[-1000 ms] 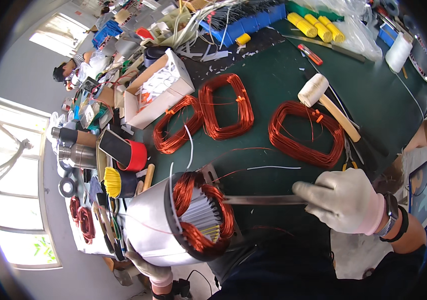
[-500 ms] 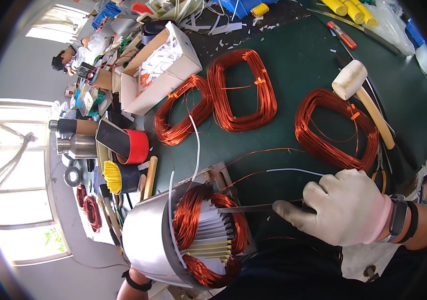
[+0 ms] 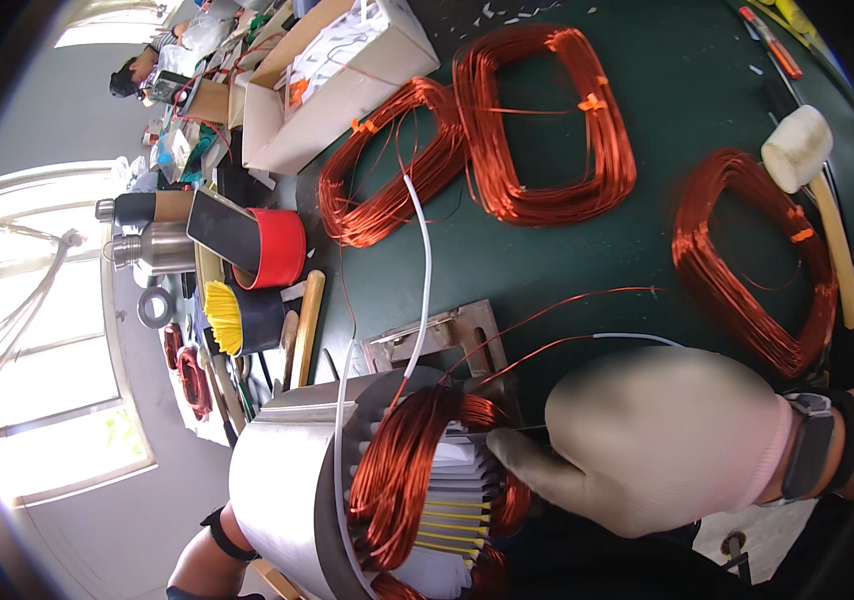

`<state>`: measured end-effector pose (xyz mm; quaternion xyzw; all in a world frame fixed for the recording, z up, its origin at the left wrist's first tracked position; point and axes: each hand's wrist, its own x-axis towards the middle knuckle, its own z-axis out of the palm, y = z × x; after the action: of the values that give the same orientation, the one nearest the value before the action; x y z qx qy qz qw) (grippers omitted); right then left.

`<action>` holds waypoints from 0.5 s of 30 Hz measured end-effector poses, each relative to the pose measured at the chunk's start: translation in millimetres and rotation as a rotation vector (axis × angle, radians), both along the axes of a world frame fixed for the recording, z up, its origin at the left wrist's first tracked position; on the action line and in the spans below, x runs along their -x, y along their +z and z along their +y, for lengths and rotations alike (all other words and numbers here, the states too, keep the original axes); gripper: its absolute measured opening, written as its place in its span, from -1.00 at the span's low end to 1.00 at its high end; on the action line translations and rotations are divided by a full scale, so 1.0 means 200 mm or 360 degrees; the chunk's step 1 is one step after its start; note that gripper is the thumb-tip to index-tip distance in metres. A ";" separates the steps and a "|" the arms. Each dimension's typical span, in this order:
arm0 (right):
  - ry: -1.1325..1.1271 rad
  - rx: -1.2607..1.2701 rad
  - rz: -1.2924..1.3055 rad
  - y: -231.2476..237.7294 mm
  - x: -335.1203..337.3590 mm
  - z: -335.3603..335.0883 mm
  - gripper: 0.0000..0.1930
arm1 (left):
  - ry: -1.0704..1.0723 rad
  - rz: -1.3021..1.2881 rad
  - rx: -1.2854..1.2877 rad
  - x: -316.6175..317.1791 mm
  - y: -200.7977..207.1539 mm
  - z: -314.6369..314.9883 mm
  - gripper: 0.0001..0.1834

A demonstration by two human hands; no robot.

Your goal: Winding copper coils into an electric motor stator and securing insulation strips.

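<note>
A silver metal cylinder, a motor stator [image 3: 282, 490], lies on its side at the table's near edge. Copper winding [image 3: 402, 475] loops out of its open end, with white slot liners [image 3: 455, 480] and yellow strips [image 3: 455, 517] in the slots. My right hand [image 3: 662, 440], in a whitish glove, is closed beside that end, its thumb near the slots. It grips a thin flat metal tool, mostly hidden by the glove. My left forearm [image 3: 212, 560] reaches behind the stator, which hides the hand. White sleeving [image 3: 422, 275] covers some wire leads.
Three copper coils [image 3: 547, 205] [image 3: 387, 215] [image 3: 757, 300] lie on the green table. A white-headed mallet [image 3: 797, 150] rests by the right coil. At the left are a box of paper strips [image 3: 347, 125], a red holder [image 3: 277, 250] and a wooden stick [image 3: 309, 325]. A person sits far left.
The view has shifted, so the coils and mallet appear farther right and higher. My right hand has come closer to the slots, and less of the flat tool shows.
</note>
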<state>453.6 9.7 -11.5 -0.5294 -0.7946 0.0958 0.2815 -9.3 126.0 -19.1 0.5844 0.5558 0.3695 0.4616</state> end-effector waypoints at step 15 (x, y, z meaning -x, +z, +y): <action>0.0519 0.0120 -0.0126 0.03 0.13 0.13 -0.77 | -0.0160 0.0277 -0.0293 -0.11 0.15 0.13 -0.30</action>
<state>427.2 35.3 -5.4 -0.4071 -0.8762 0.1490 0.2106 11.9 151.1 11.2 0.6813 0.5274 0.3432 0.3741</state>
